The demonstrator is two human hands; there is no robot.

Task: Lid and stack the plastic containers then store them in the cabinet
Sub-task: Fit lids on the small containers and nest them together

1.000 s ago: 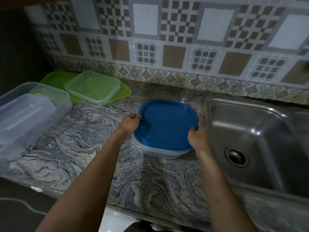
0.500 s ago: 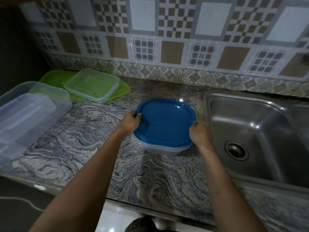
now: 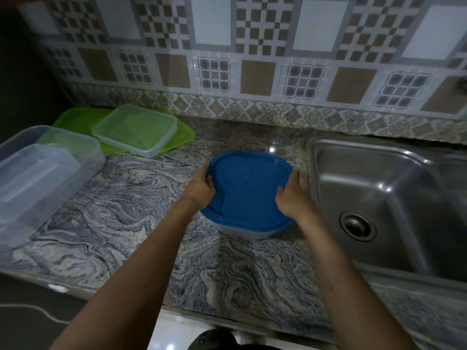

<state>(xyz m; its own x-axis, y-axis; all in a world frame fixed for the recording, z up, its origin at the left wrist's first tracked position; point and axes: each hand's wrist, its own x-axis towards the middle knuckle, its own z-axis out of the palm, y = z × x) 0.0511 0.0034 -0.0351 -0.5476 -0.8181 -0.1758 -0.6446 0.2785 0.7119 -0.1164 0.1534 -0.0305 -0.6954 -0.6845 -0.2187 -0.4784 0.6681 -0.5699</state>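
Dim overall, dark toward left edge and lower corners. Small glare spot on countertop (image 3: 272, 149) at centre, sheen on sink (image 3: 366, 188). Wide-angle bending at edges, slight softness throughout.

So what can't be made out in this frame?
- Head view: whether the round blue plastic lid is fully snapped on; left hand and right hand cover its sides.
- Large clear plastic bin: cut off by the left edge.
- Storage cabinet: out of frame.
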